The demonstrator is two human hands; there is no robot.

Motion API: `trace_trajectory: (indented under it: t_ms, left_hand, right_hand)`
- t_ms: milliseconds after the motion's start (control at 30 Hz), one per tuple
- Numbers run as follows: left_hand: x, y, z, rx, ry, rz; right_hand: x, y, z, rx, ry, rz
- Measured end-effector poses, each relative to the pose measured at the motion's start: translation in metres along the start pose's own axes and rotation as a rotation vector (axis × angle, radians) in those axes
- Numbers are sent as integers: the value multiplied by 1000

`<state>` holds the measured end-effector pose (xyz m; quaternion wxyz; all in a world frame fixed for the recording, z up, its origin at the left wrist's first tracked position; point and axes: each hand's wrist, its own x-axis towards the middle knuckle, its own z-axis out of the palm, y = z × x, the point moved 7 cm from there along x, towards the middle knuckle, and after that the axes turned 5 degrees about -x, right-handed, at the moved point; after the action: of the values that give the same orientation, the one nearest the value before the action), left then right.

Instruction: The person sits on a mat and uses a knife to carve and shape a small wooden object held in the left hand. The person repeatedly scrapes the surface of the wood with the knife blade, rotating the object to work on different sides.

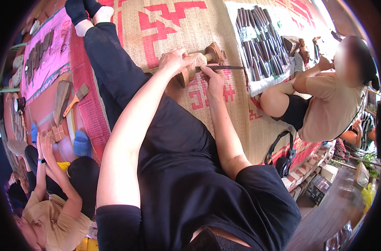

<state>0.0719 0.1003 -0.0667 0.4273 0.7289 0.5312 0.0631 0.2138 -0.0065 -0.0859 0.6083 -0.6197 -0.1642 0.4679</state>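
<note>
Entry: carving in hand, woven mat.

Wood block [193, 62]: pale, rounded, with a darker knob end toward the mat's far right. We hold it on our lap edge, over the mat [207, 25], near its middle. Long axis runs left to right in the head view.

Left hand [173, 59]: closed over the block's top and near side, fingers wrapped, pinning it.

Right hand [213, 77]: closed on the chisel [224, 67], thumb and fingers pinching the shaft close to the block. Which end is handle and which is blade, we cannot tell.

Key relation: the chisel lies nearly level, along the block's own axis, just below and to the right of it, its inner end meeting the block at our right fingertips. The right hand is the nearer one to the contact point; the left sits directly behind it on the wood. In our judgement any push along the shaft goes toward the left hand, so that is the closeness to mind.

Room: bare mat beyond the block and to its right, as far as the white cloth [274, 81] bearing the row of tools [257, 37]. A seated person [324, 100] is at the mat's right edge, well apart. Our leg [111, 62] bounds the left side. A brush [77, 98] lies on the red floor off the mat's left edge; another person sits near the lower left.
</note>
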Motion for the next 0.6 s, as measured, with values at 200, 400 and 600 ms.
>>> trace_trajectory:
  t_ms: [200,400,600]
  left_hand:
    - [5,-10,7,-4,-8,48]
    - [7,-16,12,-39,-23,66]
    - [-3,-9,8,-30,-47,12]
  right_hand:
    - [5,-6,10,-87,-27,-14]
    - [1,-9,21,-101,-45,-28]
    - [3,-5,13,-76,77,-33]
